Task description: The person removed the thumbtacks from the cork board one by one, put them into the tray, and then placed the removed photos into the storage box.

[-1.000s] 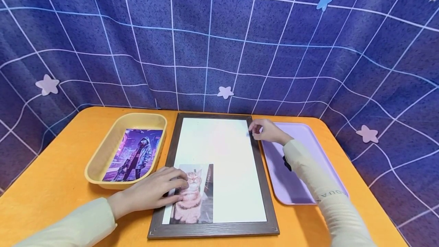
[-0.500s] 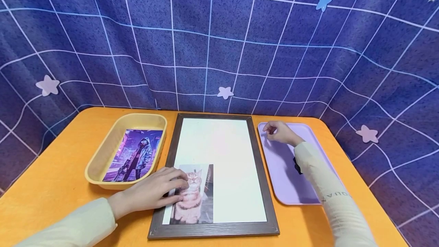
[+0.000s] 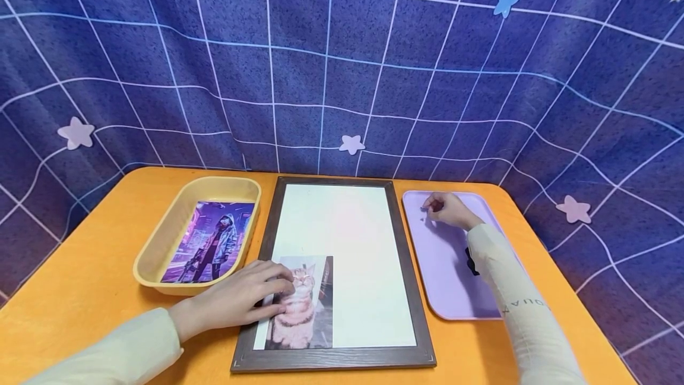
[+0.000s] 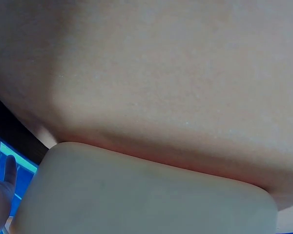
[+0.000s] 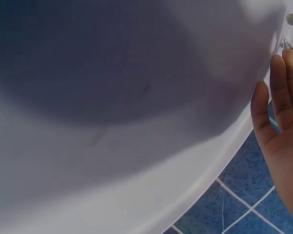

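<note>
My left hand [image 3: 251, 296] lies with its fingers on a cat photo [image 3: 315, 319], holding it flat at the lower left of a white board [image 3: 363, 242] with a dark frame. The left wrist view is filled by skin and sleeve. Over the far left part of the purple tray [image 3: 443, 296], my right hand [image 3: 447, 209] reaches down. Its thumb and fingertips pinch a small clear pushpin [image 5: 285, 44], seen at the edge of the right wrist view. A second clear pushpin [image 5: 292, 19] lies close to those fingertips.
A yellow bin [image 3: 160, 242] stands left of the board, with a purple picture of a hooded figure [image 3: 214, 242] in it. Behind the orange table [image 3: 80, 290] hangs a blue gridded curtain [image 3: 299, 76] with stars.
My right hand has moved right from the board's upper right edge into the purple tray, and its fingertips have come down to the pushpins. The left hand and cat photo have stayed put.
</note>
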